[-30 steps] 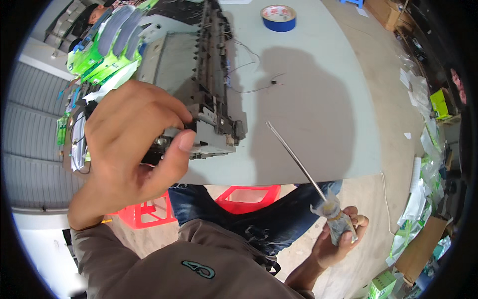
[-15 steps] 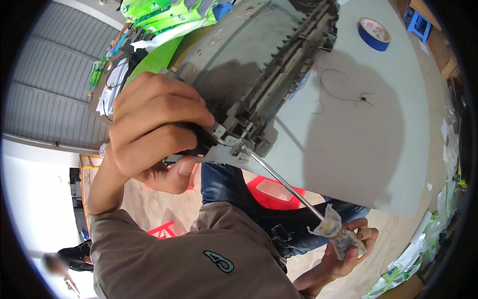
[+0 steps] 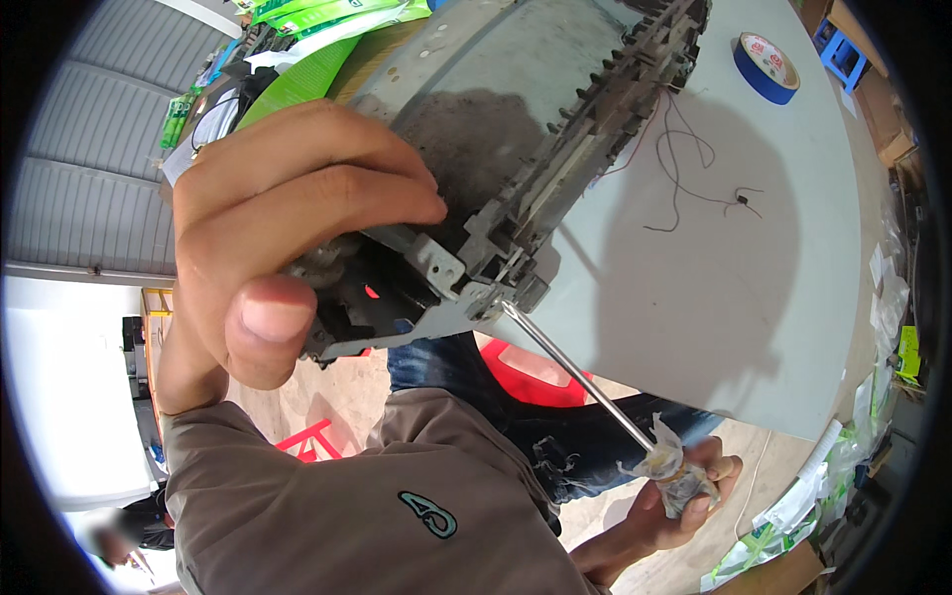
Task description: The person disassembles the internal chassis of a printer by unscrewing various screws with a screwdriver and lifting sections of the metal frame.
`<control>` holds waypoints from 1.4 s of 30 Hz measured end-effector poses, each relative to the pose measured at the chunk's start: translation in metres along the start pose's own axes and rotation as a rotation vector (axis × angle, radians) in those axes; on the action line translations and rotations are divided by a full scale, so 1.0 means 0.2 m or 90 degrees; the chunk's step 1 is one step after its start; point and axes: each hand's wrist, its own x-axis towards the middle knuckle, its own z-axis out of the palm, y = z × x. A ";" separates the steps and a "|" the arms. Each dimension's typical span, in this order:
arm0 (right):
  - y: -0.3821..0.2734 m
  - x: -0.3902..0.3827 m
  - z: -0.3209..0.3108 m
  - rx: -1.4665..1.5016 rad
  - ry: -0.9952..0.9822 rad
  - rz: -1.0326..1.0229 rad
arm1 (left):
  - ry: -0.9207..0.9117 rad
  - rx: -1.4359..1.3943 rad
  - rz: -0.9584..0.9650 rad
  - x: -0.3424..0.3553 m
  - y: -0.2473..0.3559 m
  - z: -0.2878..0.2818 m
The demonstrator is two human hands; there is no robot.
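A dusty machine frame (image 3: 516, 198) of grey metal and black plastic, like the inside of a printer, lies tilted over the table. Along one side runs a row of dark teeth. My left hand (image 3: 297, 208) curls its fingers over the near left end, beside a small metal bracket (image 3: 434, 266); the thumb is bent near the lower edge. My right hand (image 3: 694, 486), lower right, is closed round the handle of a screwdriver (image 3: 575, 372). That handle is wrapped in crumpled clear plastic. The long metal shaft reaches up left, its tip at the frame's near corner.
On the pale table (image 3: 714, 327) lie thin loose wires (image 3: 684, 178) with a small black part. A blue tape roll (image 3: 766, 67) sits farther back right. Green packs (image 3: 327, 15) are at the far left. Red stools (image 3: 531, 377) stand below the table; another person (image 3: 129, 535) is lower left.
My left hand has shifted left, its thumb drawn back from the frame's lower edge, uncovering more of that end. The screwdriver tip stays at the same corner; my right hand has barely moved.
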 end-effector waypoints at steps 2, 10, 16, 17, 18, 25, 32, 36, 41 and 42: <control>0.00 0.00 0.00 -0.001 0.004 0.005 | -0.005 -0.026 -0.018 0.00 0.01 0.01; -0.05 -0.02 0.03 -0.018 0.007 0.043 | -0.003 0.004 -0.015 0.00 0.01 0.00; -0.03 0.00 0.07 -0.029 0.103 -0.009 | -0.009 0.013 -0.013 0.00 0.02 0.00; -0.03 0.00 0.07 -0.023 0.069 0.000 | -0.007 -0.002 -0.019 0.00 0.02 0.01; -0.03 0.00 0.07 -0.018 0.035 0.009 | -0.006 0.015 -0.017 0.00 0.02 0.01; -0.01 0.00 0.09 -0.016 0.093 -0.017 | -0.010 0.026 -0.033 0.00 0.03 0.01; -0.04 -0.01 0.02 -0.030 -0.002 0.018 | 0.004 0.019 -0.051 0.00 0.04 0.02; -0.02 -0.04 -0.04 -0.036 -0.007 -0.040 | 0.007 0.025 -0.045 0.00 0.03 0.02; 0.05 -0.06 -0.08 -0.048 0.006 -0.276 | 0.009 0.012 -0.060 0.00 0.04 0.02; 0.06 -0.05 -0.08 -0.051 -0.020 -0.311 | 0.009 0.024 -0.061 0.00 0.05 0.02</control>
